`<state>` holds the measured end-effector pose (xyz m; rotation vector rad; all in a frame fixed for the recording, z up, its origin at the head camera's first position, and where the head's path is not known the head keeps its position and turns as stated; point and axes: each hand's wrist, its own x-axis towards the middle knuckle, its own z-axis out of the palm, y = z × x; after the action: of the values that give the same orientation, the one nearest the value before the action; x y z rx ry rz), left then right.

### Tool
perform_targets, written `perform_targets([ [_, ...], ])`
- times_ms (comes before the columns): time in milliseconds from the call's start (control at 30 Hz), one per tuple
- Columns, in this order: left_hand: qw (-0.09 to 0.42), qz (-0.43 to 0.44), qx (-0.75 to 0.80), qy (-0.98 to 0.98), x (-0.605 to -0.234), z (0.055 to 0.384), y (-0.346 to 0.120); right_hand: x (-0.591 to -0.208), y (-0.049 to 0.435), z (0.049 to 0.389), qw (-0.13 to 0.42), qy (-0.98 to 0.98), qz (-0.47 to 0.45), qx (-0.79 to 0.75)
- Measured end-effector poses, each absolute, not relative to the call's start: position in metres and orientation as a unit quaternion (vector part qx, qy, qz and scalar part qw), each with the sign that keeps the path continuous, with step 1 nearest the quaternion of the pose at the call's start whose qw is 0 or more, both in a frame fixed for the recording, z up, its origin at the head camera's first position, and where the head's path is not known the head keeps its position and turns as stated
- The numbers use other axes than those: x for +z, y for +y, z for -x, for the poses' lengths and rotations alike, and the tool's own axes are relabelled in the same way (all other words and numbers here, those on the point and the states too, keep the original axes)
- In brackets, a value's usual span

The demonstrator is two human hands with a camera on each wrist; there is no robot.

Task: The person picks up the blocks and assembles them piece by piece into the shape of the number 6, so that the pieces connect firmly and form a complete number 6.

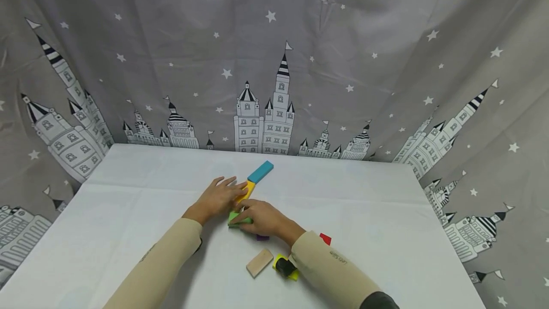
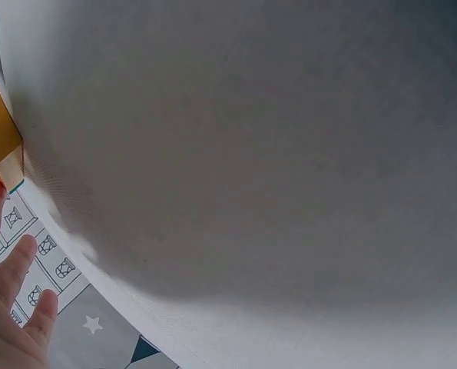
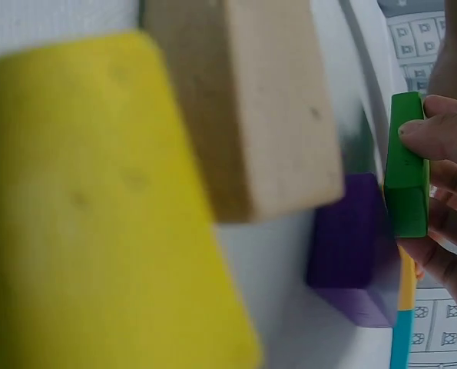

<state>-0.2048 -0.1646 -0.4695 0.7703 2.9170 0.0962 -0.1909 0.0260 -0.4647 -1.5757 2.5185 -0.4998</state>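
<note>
A line of flat blocks runs away from me in the head view: a green block [image 1: 239, 220] nearest, an orange-yellow block [image 1: 247, 190] in the middle and a blue block [image 1: 260, 172] at the far end. My right hand [image 1: 263, 217] pinches the green block, the thumb on its face in the right wrist view. Over the orange-yellow block lies my left hand [image 1: 219, 198], its fingers spread and touching it. A purple block [image 3: 343, 238] stands close to the green one, mostly hidden by the right hand in the head view.
Nearer me on the white table [image 1: 364, 213] lie a plain wooden block [image 1: 259, 263] and a yellow block [image 1: 293, 275] with a dark rounded shape over it. A red block [image 1: 325, 239] shows past the right sleeve. A grey patterned curtain [image 1: 343, 61] hangs behind.
</note>
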Motion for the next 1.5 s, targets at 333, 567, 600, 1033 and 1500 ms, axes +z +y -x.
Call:
perform_targets([
  [333,0.058,-0.261,0.038,0.963,-0.4708,0.2049,-0.1623,-0.4718,0.0286,0.1929,0.066,0.849,0.503,-0.148],
  [567,0.060,-0.260,0.031,0.963,-0.4692,0.2036,-0.1632,-0.4706,0.0273,0.1945,0.075,0.862,0.482,-0.139],
  [600,0.059,-0.262,0.032,0.963,-0.4689,0.2036,-0.1634,-0.4709,0.0273,0.1948,0.075,0.865,0.478,-0.136],
  [1033,0.061,-0.270,0.038,0.960,-0.4686,0.2032,-0.1660,-0.4698,0.0256,0.1946,0.096,0.886,0.432,-0.135],
  [1500,0.068,-0.262,0.039,0.962,-0.4704,0.2072,-0.1666,-0.4654,0.0222,0.1938,0.106,0.890,0.424,-0.131],
])
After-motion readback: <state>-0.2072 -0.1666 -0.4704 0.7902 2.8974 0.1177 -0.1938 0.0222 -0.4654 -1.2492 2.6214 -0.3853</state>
